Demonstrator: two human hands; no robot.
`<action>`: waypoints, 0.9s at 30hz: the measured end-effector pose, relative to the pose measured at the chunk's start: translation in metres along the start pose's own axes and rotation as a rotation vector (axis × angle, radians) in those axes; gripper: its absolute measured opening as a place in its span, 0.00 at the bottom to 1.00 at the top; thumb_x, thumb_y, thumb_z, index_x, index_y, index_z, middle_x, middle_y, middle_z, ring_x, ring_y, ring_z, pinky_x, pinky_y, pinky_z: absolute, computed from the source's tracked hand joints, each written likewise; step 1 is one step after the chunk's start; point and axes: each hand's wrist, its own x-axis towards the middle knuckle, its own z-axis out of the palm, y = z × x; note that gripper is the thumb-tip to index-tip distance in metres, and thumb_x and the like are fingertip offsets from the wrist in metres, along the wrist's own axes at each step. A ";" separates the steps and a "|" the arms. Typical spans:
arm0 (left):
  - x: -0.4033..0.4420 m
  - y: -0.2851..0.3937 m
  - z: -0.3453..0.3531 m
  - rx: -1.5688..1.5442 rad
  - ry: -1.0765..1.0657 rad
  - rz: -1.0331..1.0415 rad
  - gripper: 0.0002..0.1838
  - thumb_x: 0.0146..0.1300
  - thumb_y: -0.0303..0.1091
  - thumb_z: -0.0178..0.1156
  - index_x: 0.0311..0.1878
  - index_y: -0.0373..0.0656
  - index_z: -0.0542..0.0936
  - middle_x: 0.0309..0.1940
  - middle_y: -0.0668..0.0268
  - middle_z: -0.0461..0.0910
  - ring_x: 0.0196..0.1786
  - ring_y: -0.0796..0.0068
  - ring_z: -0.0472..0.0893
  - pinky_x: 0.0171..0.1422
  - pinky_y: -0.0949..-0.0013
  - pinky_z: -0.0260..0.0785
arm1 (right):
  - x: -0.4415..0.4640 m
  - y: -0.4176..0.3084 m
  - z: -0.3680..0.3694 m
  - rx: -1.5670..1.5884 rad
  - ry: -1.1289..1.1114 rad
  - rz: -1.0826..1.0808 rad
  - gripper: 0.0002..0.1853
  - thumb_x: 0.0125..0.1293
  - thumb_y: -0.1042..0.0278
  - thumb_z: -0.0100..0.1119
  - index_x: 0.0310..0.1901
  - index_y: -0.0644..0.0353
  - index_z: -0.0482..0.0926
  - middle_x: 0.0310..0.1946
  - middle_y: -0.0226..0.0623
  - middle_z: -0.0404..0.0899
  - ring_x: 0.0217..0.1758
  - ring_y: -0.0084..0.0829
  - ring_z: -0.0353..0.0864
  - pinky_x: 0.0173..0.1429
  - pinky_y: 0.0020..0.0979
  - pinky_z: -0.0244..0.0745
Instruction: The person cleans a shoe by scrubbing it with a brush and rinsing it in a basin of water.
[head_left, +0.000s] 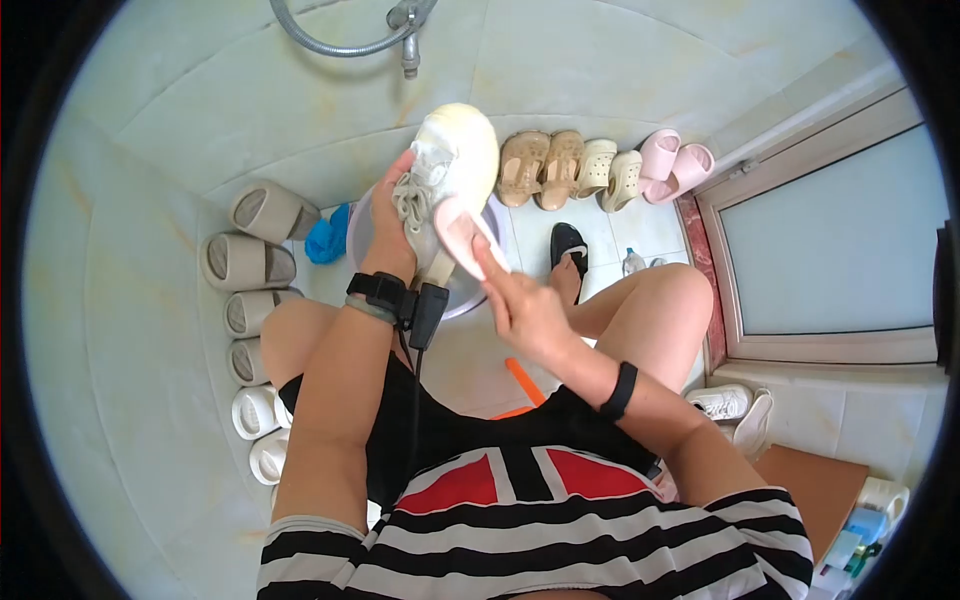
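Note:
My left hand (390, 215) is closed around a light-coloured lace-up sneaker (432, 165), held above a pale lavender basin (497, 235). White foam covers part of the sneaker's upper, and its cream sole faces up and to the right. My right hand (525, 312) grips a pink scrubbing brush (460, 232), which lies against the side of the sneaker. The brush's bristles are hidden from me. Much of the basin's inside is covered by the sneaker and my hands.
Beige slippers (262, 210) line the left wall beside a blue bundle (328, 238). Brown clogs (523, 168), cream clogs (597, 165) and pink slides (682, 165) stand along the back wall. A shower hose (345, 48) hangs above; a frosted door (825, 240) is at right.

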 end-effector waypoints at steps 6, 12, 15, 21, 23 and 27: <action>-0.036 -0.009 0.033 0.223 0.106 0.117 0.19 0.67 0.40 0.51 0.51 0.35 0.77 0.44 0.57 0.82 0.46 0.63 0.82 0.55 0.61 0.75 | 0.082 0.017 -0.027 0.047 0.261 0.166 0.23 0.68 0.70 0.48 0.65 0.55 0.68 0.26 0.52 0.77 0.25 0.48 0.78 0.30 0.40 0.73; -0.009 0.000 0.007 -0.008 -0.032 -0.008 0.17 0.66 0.38 0.52 0.49 0.35 0.77 0.42 0.58 0.82 0.44 0.65 0.83 0.54 0.62 0.75 | 0.009 0.008 0.006 0.130 0.061 0.050 0.28 0.67 0.70 0.51 0.69 0.50 0.62 0.27 0.54 0.76 0.30 0.53 0.78 0.35 0.46 0.75; -0.003 -0.012 0.000 0.047 -0.015 -0.074 0.10 0.59 0.33 0.59 0.41 0.38 0.79 0.35 0.65 0.81 0.36 0.72 0.80 0.46 0.67 0.74 | 0.045 0.014 -0.018 0.092 0.112 0.202 0.27 0.68 0.69 0.51 0.69 0.47 0.63 0.25 0.52 0.76 0.26 0.46 0.79 0.35 0.39 0.76; -0.022 -0.011 0.009 1.003 -0.152 -0.187 0.13 0.57 0.29 0.61 0.46 0.36 0.78 0.40 0.65 0.80 0.43 0.72 0.79 0.53 0.69 0.71 | 0.058 0.010 -0.055 0.232 -0.083 0.195 0.23 0.70 0.65 0.51 0.66 0.45 0.69 0.21 0.48 0.76 0.20 0.36 0.74 0.33 0.31 0.73; -0.026 -0.024 0.021 1.028 -0.230 0.059 0.15 0.58 0.29 0.62 0.48 0.37 0.78 0.42 0.65 0.79 0.45 0.73 0.77 0.54 0.69 0.70 | 0.056 0.001 -0.058 0.209 -0.086 0.201 0.23 0.69 0.65 0.52 0.66 0.46 0.69 0.22 0.49 0.76 0.20 0.39 0.76 0.32 0.33 0.74; -0.017 -0.042 0.007 1.249 -0.217 0.379 0.22 0.58 0.28 0.62 0.56 0.37 0.74 0.53 0.60 0.77 0.56 0.67 0.74 0.60 0.65 0.67 | 0.062 -0.018 -0.054 -0.051 -0.086 0.128 0.22 0.68 0.66 0.54 0.63 0.48 0.72 0.22 0.52 0.77 0.22 0.50 0.77 0.29 0.41 0.74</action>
